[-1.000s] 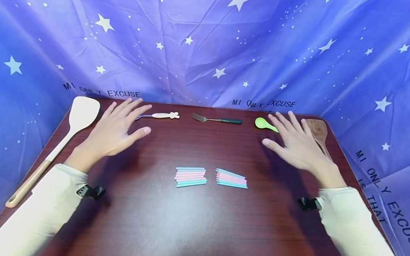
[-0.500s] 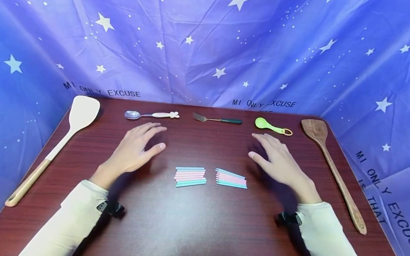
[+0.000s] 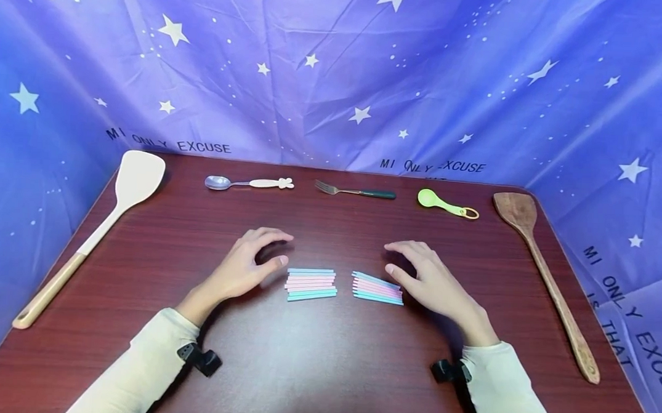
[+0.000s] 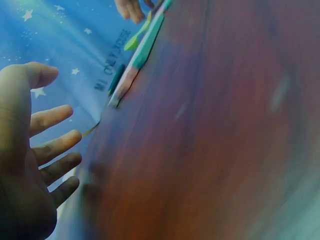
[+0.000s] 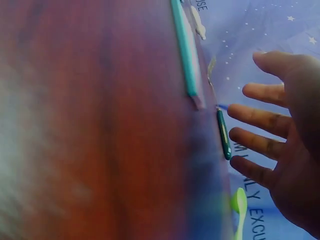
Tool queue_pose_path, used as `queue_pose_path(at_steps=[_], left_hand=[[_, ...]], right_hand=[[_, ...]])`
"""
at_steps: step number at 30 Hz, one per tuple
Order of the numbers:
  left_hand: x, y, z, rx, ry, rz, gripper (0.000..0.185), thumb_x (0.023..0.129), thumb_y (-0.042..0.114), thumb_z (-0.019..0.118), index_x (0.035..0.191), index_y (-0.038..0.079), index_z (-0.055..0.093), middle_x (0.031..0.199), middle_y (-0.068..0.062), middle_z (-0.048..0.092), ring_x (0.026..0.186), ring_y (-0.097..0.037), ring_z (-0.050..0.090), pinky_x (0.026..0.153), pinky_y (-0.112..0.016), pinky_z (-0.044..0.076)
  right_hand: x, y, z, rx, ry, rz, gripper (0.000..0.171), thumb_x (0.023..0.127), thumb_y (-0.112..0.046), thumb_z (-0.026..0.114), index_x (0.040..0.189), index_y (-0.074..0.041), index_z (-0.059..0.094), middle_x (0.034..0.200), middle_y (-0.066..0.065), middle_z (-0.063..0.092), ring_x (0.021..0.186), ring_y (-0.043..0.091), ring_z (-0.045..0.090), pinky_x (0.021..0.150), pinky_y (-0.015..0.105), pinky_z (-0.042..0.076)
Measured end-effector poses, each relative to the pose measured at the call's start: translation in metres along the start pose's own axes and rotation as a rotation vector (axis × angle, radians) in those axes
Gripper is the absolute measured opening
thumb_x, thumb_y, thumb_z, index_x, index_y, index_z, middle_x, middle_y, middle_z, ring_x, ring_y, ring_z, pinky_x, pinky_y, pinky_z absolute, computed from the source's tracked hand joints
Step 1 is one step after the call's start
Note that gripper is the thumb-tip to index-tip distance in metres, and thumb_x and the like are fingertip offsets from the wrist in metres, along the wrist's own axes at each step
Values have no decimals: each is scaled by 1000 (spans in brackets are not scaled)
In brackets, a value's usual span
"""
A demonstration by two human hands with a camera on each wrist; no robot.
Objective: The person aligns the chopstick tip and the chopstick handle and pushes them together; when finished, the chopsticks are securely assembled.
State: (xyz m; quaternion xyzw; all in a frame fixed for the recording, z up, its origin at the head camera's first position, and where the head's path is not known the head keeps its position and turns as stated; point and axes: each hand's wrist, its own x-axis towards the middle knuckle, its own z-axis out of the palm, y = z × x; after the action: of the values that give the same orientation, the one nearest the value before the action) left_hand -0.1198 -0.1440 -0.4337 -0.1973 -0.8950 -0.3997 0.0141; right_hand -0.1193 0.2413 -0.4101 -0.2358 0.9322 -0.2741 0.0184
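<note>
A: Where are the hands?
B: The left hand (image 3: 243,266) hovers just left of the left bundle of pastel sticks (image 3: 311,285), fingers loosely spread, gripping nothing. The right hand (image 3: 429,277) mirrors it just right of the right bundle of pastel sticks (image 3: 377,288), fingers likewise apart and empty

A: And the bundles?
B: Side by side at the middle of the dark wooden table (image 3: 313,360), a small gap between them

Both wrist views are smeared, so beside my left hand (image 4: 27,165) the sticks (image 4: 137,57) blur together. My right hand (image 5: 287,150) runs off the frame's edge.
</note>
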Motion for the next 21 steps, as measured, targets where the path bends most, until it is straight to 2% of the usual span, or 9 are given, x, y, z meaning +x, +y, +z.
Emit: queue_pose_path(at_steps=[5,10,15,21], left_hand=[[-2,-2,18,-15,62,32,41,90,28,75,130,22,71,123,0,71,111,-23,57,98,-47,37],[-4,2,33,65,91,44,38,87,30,77,124,25,74,106,6,73,98,-17,57,86,-38,36],[-5,5,42,146,92,51,34,85,32,78,119,28,77,103,7,73,91,-14,55,79,-33,34],[-8,2,42,168,102,57,26,86,33,79,111,28,81,103,5,73,92,-15,56,78,-34,35]], right_hand=[[-3,1,12,20,26,-48,35,96,-26,74,129,-13,68,127,1,70,124,24,58,106,47,42],[-7,3,20,37,55,-89,26,91,-21,79,116,-17,73,113,-6,71,111,15,58,97,39,44],[-8,5,28,55,63,-97,22,89,-20,80,110,-22,75,109,-9,68,106,11,53,93,39,40],[-5,8,39,108,89,-97,23,87,-16,81,107,-23,76,104,-8,69,101,11,52,90,39,36]])
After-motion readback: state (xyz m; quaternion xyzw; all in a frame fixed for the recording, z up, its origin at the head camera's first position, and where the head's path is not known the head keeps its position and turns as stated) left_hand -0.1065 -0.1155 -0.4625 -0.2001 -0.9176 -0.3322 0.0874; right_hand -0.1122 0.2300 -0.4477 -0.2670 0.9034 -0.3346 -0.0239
